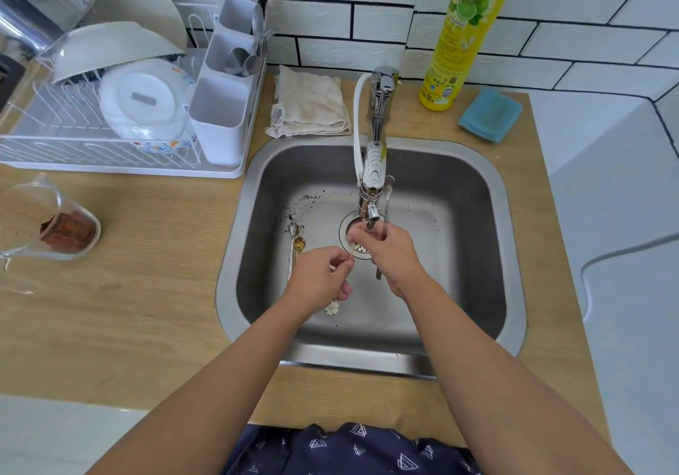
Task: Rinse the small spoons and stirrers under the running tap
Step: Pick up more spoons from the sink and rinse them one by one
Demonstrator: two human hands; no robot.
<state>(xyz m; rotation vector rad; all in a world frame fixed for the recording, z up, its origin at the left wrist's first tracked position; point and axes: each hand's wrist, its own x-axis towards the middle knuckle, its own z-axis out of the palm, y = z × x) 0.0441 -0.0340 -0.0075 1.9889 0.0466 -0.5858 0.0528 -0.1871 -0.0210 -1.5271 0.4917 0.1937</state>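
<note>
Below the tap point(372, 213), the left hand point(319, 279) pinches a thin gold stirrer point(351, 255); the right hand point(389, 254) grips a steel spoon point(386, 210). Yellow dish-soap bottle point(463, 33) reads "700", its script otherwise illegible.

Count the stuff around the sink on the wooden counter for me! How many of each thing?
Yellow soap bottle: 1
Blue sponge: 1
Beige cloth: 1
Glass jug: 1
White dish rack: 1
Total: 5
</note>
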